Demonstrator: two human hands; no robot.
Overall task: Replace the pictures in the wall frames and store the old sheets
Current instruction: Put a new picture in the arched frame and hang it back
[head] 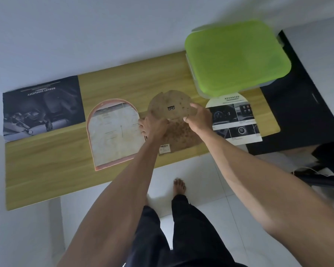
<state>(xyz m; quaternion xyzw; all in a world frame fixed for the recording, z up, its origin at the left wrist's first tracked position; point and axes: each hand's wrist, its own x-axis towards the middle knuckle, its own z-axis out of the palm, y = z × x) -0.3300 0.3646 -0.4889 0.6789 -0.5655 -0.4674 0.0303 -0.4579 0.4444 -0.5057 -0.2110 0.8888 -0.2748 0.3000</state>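
The left hand (152, 128) covers the left edge of the brown arched backing board (174, 120), and its fingertips are lost between that board and the arched frame (113, 132). The right hand (198, 117) hides the board's right edge, so how firm either grip is cannot be told. The print on the board's label (164, 148) is too small to read. The green-lidded box (237, 56) is blurred and covers the top of the arched printed sheet (237, 120). Dark objects (330, 162) at the right edge are cut off and unidentifiable.
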